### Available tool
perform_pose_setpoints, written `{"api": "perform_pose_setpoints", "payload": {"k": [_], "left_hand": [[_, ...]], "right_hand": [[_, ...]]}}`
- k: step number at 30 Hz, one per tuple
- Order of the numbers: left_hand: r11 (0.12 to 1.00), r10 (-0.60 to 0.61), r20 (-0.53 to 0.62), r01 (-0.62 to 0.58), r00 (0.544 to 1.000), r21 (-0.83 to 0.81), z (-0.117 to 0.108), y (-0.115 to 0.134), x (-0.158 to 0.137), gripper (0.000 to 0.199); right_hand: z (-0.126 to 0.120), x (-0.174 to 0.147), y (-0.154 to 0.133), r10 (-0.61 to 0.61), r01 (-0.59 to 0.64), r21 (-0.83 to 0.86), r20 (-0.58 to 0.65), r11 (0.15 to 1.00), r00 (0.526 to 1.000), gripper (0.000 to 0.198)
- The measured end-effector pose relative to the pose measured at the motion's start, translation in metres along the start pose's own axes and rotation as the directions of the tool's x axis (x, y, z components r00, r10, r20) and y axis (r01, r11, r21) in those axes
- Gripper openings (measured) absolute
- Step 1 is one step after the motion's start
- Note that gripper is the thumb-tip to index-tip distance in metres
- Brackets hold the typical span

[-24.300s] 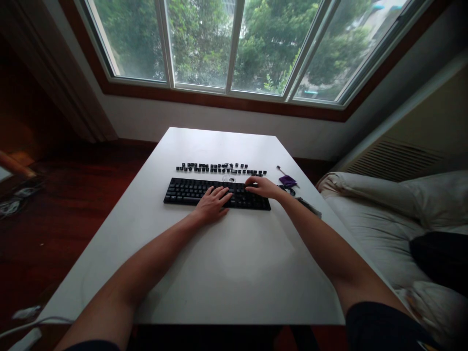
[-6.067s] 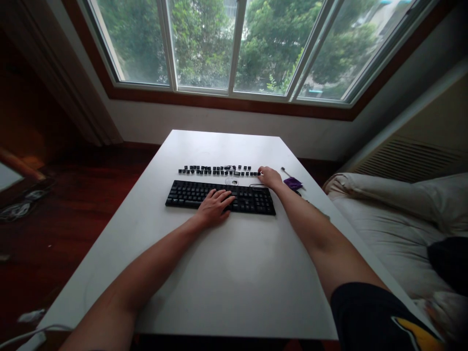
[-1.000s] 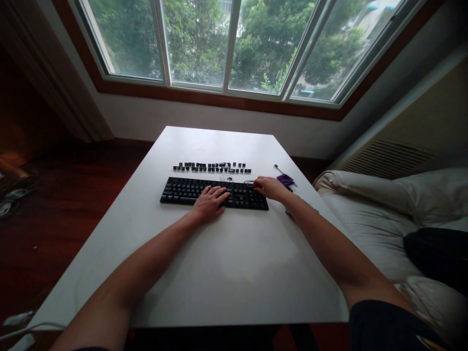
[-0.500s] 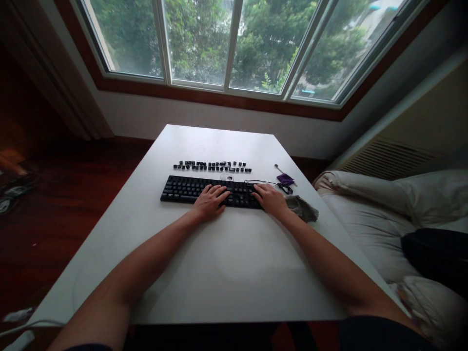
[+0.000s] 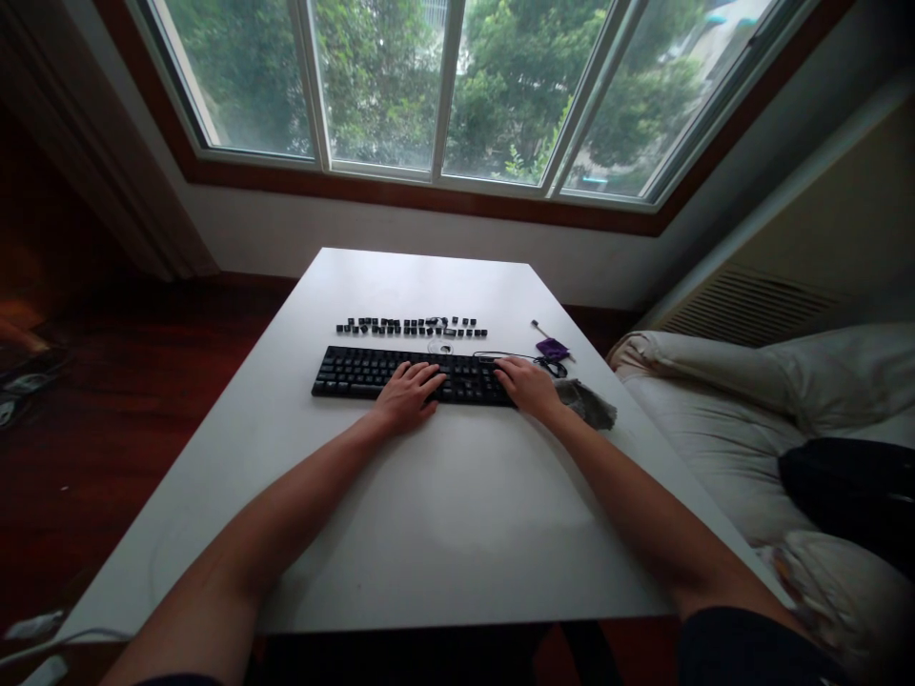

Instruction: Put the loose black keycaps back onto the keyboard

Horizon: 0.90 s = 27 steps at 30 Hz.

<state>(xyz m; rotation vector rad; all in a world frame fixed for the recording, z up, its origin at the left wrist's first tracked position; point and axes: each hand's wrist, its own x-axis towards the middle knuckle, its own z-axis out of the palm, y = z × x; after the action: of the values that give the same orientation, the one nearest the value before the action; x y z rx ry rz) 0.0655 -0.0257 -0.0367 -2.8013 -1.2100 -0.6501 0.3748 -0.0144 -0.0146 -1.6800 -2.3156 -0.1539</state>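
A black keyboard (image 5: 357,372) lies across the middle of the white table (image 5: 443,514). My left hand (image 5: 407,395) rests on its middle part with the fingers spread, the thumb near the front edge. At the keyboard's right end lies my right hand (image 5: 527,383), fingers stretched over the keys and edge. Neither hand holds anything that shows. Behind the keyboard, several loose black keycaps (image 5: 411,330) stand in two rows. A grey cloth (image 5: 587,404) lies beside my right hand, partly hidden by it.
Toward the right rear of the table are a purple cloth-like item (image 5: 552,349), a small brush-like stick (image 5: 538,326) and a coiled black cable (image 5: 554,366). A small clear round item (image 5: 441,348) sits behind the keyboard. A pale sofa (image 5: 686,410) stands right of the table.
The camera view has shifted slightly, so everything appears a little further left. Both hands stay in place on the keyboard.
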Motion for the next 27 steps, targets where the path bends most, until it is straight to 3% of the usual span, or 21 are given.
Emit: {"api": "perform_pose_setpoints", "payload": {"k": [4, 14, 20, 24, 27], "left_hand": [[1.0, 0.005, 0.001, -0.005, 1.0, 0.005, 0.0, -0.001, 0.001, 0.055], [1.0, -0.014, -0.008, 0.014, 1.0, 0.001, -0.002, 0.001, 0.0, 0.055], [1.0, -0.026, -0.011, 0.026, 1.0, 0.003, -0.003, 0.002, 0.001, 0.054], [0.999, -0.031, -0.009, 0.031, 0.999, -0.004, -0.002, 0.002, 0.001, 0.055], [0.999, -0.032, -0.007, 0.032, 0.999, -0.004, -0.001, 0.001, 0.001, 0.055]], "right_hand": [[0.009, -0.004, 0.009, -0.001, 0.013, 0.126, -0.098, 0.992, 0.995, 0.04], [0.016, 0.005, 0.018, -0.053, 0.087, 0.272, -0.127, 0.959, 0.99, 0.037], [0.024, 0.019, 0.04, 0.162, -0.073, 0.451, -0.162, 0.889, 0.974, 0.036], [0.022, 0.026, 0.046, 0.151, -0.098, 0.426, -0.092, 0.9, 0.984, 0.029], [0.019, 0.026, 0.036, 0.096, -0.064, 0.305, -0.092, 0.95, 0.991, 0.027]]}}
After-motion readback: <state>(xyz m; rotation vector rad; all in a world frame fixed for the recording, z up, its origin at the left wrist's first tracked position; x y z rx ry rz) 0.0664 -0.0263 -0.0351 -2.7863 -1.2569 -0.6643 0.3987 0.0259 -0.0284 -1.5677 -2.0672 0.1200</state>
